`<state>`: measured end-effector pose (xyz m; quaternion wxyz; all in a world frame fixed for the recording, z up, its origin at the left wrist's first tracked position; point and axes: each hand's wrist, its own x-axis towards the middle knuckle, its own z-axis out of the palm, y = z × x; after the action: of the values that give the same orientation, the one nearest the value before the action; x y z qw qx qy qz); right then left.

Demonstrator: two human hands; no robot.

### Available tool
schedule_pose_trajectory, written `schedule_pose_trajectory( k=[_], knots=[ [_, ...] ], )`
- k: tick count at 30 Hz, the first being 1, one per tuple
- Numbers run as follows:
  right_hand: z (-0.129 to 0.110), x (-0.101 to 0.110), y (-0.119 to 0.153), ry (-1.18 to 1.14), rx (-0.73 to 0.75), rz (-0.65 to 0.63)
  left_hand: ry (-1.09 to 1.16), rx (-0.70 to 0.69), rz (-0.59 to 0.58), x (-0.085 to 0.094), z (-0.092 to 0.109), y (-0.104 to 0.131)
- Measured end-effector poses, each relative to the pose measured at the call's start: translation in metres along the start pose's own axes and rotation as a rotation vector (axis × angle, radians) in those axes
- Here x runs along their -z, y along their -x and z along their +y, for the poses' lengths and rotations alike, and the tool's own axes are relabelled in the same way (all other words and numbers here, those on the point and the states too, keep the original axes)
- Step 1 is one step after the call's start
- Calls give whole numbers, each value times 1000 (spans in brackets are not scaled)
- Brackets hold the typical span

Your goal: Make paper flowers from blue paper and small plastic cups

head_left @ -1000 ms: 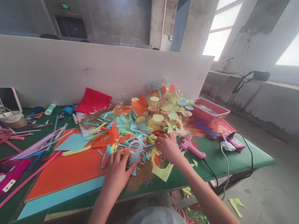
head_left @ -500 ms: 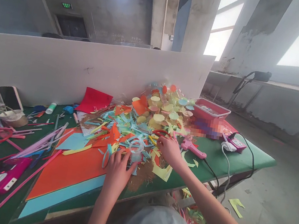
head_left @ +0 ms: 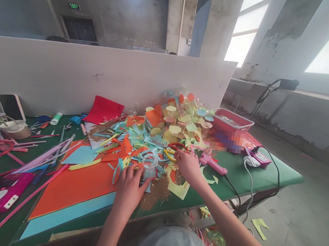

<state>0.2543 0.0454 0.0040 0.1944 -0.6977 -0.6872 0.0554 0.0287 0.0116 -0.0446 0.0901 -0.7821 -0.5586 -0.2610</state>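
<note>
My left hand (head_left: pixel 130 186) is curled around a small clear plastic cup (head_left: pixel 149 172) at the front of the paper pile, thumb on its right side. A clear round rim (head_left: pixel 150 161) shows at the cup's top. To the right, my right hand (head_left: pixel 188 166) has its fingers bent together over the scraps; what lies in them is hidden. Just left of its fingertips are a yellow tool handle (head_left: pixel 168 154) and a red-handled tool (head_left: pixel 178 146). I cannot tell whether the fingers grip either one. Beyond the right hand lies a pink glue gun (head_left: pixel 212 163).
Cut paper scraps (head_left: pixel 130 142) heap up mid-table, with paper-topped clear pieces (head_left: pixel 180 119) behind. Orange sheets (head_left: pixel 79 188) lie left. A pink basket (head_left: pixel 233 120), a purple power strip (head_left: pixel 260 158) and cords stand right. A white board (head_left: pixel 97 75) closes off the back.
My right hand has shifted very slightly to the right near the yellow handle. My left hand keeps its place on the cup.
</note>
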Motion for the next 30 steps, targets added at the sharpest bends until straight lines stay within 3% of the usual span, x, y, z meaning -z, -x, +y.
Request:
schedule_pose_trajectory(
  k=[13,20,30],
  knots=[
    [3,21,-2,-248,63,71,23,19,-34,2,1,-1],
    [4,24,-5,-448,106,-23,23,26,-53,3,2,-1],
    [10,9,-8,-403,224,-124,5,20,-55,5,3,-1]
  ],
)
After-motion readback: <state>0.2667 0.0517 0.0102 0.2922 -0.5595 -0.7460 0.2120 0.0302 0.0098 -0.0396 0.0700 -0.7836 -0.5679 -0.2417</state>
